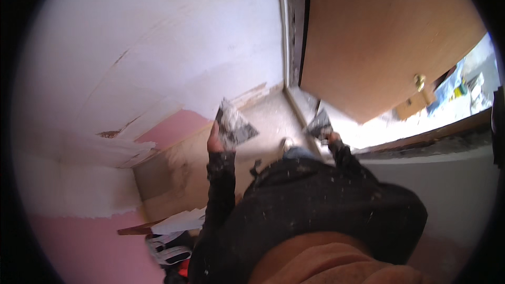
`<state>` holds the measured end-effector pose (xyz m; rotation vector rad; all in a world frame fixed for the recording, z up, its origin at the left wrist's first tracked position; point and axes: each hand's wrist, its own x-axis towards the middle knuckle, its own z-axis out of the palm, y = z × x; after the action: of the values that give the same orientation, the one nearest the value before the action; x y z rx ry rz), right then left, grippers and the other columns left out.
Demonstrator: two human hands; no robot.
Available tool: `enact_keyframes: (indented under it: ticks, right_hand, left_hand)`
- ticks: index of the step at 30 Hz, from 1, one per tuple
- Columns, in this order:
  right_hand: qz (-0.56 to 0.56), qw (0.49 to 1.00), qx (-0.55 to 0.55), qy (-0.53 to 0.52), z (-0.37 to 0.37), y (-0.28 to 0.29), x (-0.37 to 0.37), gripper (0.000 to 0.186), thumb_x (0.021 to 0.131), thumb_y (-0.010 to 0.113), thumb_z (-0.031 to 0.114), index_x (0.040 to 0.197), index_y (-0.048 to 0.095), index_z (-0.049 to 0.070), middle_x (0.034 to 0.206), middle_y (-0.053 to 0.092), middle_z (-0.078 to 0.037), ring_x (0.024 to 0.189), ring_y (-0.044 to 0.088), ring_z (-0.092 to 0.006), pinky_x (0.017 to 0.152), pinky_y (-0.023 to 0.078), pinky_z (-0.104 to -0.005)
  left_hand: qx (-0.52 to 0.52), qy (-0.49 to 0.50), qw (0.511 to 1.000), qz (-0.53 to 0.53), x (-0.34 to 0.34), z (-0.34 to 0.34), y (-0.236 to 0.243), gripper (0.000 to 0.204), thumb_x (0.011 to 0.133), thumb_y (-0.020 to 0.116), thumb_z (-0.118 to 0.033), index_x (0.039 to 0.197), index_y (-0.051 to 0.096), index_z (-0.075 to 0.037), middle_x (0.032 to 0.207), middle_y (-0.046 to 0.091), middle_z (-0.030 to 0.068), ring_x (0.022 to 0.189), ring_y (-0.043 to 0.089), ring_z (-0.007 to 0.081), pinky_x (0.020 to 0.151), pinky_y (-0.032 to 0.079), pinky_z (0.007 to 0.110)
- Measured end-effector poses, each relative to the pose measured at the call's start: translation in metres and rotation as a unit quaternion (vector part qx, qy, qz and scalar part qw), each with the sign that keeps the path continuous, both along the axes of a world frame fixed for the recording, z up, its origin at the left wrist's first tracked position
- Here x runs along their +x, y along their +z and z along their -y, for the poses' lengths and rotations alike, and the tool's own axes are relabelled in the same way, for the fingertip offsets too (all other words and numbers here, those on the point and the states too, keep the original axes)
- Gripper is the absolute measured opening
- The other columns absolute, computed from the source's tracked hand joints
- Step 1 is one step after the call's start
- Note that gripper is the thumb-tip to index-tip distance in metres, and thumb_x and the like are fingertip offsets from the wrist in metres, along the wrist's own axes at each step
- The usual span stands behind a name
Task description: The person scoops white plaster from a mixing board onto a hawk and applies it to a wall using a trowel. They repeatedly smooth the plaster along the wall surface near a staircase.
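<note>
My left hand [214,138] grips a wide metal spatula [234,129], its dull blade smeared with whitish-grey compound. To the right of it, my right hand [331,138] is closed on a smaller triangular putty knife [319,122], also stained. Both tools are held apart, out in front of my body. Ahead is a white patched wall [184,31] with a pink strip along its bottom and peeled, cracked spots.
A wooden door [384,31] with a brass knob stands at right, a cluttered bright space past it. A doorway threshold crosses the floor [273,115] near my shoe [287,143]. Behind me at lower left are boards [173,218] and a dark bag [163,247].
</note>
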<state>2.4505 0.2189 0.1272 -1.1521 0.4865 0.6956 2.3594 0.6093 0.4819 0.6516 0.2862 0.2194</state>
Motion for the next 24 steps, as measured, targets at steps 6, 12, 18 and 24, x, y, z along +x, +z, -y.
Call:
enact_keyframes:
  ticks: [6,12,18,24]
  right_hand:
    - [0.323,0.717,-0.518,0.336,-0.046,0.000,0.003,0.055,0.070,0.080,0.028,0.122,0.062,0.023,0.099,0.070,-0.006,0.080,0.068,-0.0233,0.073,0.055,-0.0359]
    - [0.208,0.960,-0.189,-0.008,-0.052,0.041,0.014,0.032,0.088,0.067,0.023,0.114,0.065,0.004,0.097,0.070,-0.013,0.084,0.069,-0.0216,0.061,0.059,-0.0340]
    - [0.269,0.923,-0.256,-0.096,-0.049,0.015,-0.024,0.035,0.084,0.069,0.014,0.116,0.063,0.001,0.107,0.067,-0.014,0.087,0.068,-0.0220,0.066,0.059,-0.0348]
    - [0.245,0.914,-0.317,-0.058,-0.048,-0.023,-0.068,0.067,0.064,0.084,0.015,0.127,0.060,0.012,0.120,0.064,-0.013,0.102,0.064,-0.0268,0.086,0.053,-0.0349]
  left_hand:
    - [0.006,-0.014,1.000,-0.020,-0.003,-0.021,-0.027,0.042,0.099,0.048,-0.032,0.127,0.053,-0.002,0.123,0.061,0.0127,0.113,0.059,0.0285,0.098,0.047,0.047]
    - [0.074,-0.083,0.991,-0.080,0.027,-0.038,-0.015,0.041,0.098,0.050,-0.033,0.126,0.055,-0.003,0.117,0.064,0.0108,0.108,0.062,0.0267,0.095,0.049,0.047]
    - [0.145,-0.134,0.973,-0.121,0.026,-0.046,-0.009,0.044,0.096,0.054,-0.035,0.128,0.053,-0.004,0.118,0.063,0.0102,0.108,0.062,0.0271,0.094,0.049,0.047]
    - [0.132,-0.180,0.967,-0.122,0.030,-0.036,-0.008,0.045,0.097,0.052,-0.037,0.127,0.053,-0.003,0.118,0.063,0.0103,0.107,0.062,0.0283,0.092,0.050,0.050]
